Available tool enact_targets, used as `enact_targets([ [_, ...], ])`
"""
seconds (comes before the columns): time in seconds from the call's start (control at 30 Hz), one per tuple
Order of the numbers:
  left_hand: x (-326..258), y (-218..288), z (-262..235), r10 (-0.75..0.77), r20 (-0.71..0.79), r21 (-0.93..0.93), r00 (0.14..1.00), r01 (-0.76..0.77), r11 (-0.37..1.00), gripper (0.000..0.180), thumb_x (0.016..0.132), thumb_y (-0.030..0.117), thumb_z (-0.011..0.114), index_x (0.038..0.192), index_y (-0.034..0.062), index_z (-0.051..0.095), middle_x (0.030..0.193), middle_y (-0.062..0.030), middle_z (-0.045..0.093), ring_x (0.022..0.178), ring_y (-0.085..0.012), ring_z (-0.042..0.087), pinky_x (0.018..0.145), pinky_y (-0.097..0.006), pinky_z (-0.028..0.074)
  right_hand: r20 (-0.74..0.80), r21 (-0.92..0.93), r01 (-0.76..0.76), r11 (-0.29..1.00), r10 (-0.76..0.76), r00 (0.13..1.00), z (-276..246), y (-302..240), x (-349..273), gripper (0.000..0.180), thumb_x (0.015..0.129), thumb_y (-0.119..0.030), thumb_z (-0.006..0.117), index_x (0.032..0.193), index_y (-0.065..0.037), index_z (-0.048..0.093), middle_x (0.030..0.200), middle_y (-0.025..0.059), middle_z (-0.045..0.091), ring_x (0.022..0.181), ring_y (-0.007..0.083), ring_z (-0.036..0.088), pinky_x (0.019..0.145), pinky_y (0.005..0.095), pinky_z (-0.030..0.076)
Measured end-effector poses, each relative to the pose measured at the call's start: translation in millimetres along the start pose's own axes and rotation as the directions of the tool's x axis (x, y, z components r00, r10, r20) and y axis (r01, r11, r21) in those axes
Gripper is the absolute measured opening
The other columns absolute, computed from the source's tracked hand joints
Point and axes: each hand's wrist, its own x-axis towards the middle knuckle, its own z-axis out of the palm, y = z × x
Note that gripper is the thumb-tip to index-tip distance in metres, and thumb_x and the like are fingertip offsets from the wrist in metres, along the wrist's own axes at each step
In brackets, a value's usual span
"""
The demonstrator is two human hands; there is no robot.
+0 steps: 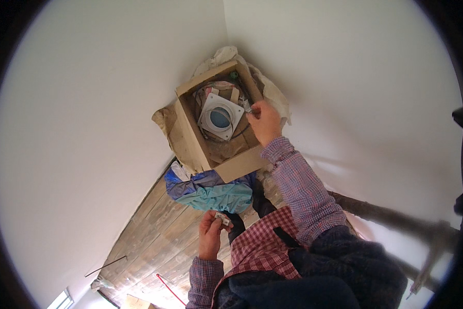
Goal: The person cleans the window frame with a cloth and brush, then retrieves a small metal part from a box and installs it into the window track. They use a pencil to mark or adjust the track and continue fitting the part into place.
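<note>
My left hand (210,236) is closed on a small white piece (222,219), pinched between the thumb and fingers above the plank floor; its exact kind is too small to tell. My right hand (266,122) reaches over the right side of an open cardboard box (240,166). Its fingers are pinched at a small, pale, shiny bit beside the inner wall, which I cannot make out. Inside the box, next to those fingers, lies a square white plate with a round bluish opening (220,117), with corner holes and a thin curved strip across it.
The box stands in a corner between two white walls (113,92), with crumpled brown paper (164,121) around it. Blue and teal cloth or plastic (216,193) lies before it. A dark pipe (375,212) runs along the right wall. A thin rod (106,265) is at lower left.
</note>
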Motion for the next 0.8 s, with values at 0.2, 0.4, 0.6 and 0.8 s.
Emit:
enact_targets([
  [0.2, 17, 12, 7, 0.109, 0.022, 0.134, 0.994, -0.111, 0.985, 0.008, 0.102, 0.009, 0.052, 0.107, 0.0024, 0.054, 0.089, -0.0093, 0.066, 0.077, -0.019, 0.068, 0.066, -0.031, 0.054, 0.309, 0.543, -0.315, 0.778, 0.164, 0.937, -36, -3, -25, 0.024, 0.093, -0.006, 0.067, 0.114, 0.005, 0.062, 0.095, 0.0091, 0.068, 0.083, 0.0157, 0.068, 0.069, 0.0275, 0.058],
  [0.4, 35, 26, 21, 0.135, 0.056, 0.112, 0.989, -0.141, 0.984, 0.007, 0.101, 0.009, 0.056, 0.106, 0.0046, 0.054, 0.098, -0.0121, 0.069, 0.079, -0.0201, 0.068, 0.068, -0.031, 0.053, 0.441, 0.683, -0.47, 0.559, 0.199, 0.875, -53, 4, -43, 0.028, 0.097, -0.006, 0.064, 0.122, 0.006, 0.058, 0.103, 0.013, 0.07, 0.085, 0.0185, 0.069, 0.071, 0.0284, 0.059],
  [0.6, 35, 25, 33, 0.101, 0.082, 0.073, 0.992, -0.107, 0.992, 0.007, 0.102, 0.008, 0.056, 0.106, 0.0029, 0.055, 0.098, -0.0111, 0.071, 0.08, -0.0167, 0.068, 0.069, -0.028, 0.053, 0.546, 0.78, -0.566, 0.266, 0.15, 0.824, -58, 25, -51, 0.028, 0.098, -0.006, 0.062, 0.124, 0.004, 0.059, 0.103, 0.0147, 0.071, 0.085, 0.0195, 0.071, 0.07, 0.0282, 0.06],
  [0.8, 35, 24, 33, 0.108, 0.073, 0.022, 0.991, -0.11, 0.994, 0.006, 0.101, 0.007, 0.056, 0.106, 0.0038, 0.055, 0.099, -0.0114, 0.071, 0.08, -0.0173, 0.068, 0.068, -0.028, 0.053, 0.523, 0.709, -0.541, 0.452, 0.177, 0.834, -57, 21, -53, 0.033, 0.098, -0.008, 0.063, 0.128, 0.005, 0.058, 0.103, 0.0137, 0.071, 0.086, 0.019, 0.07, 0.07, 0.0292, 0.058],
])
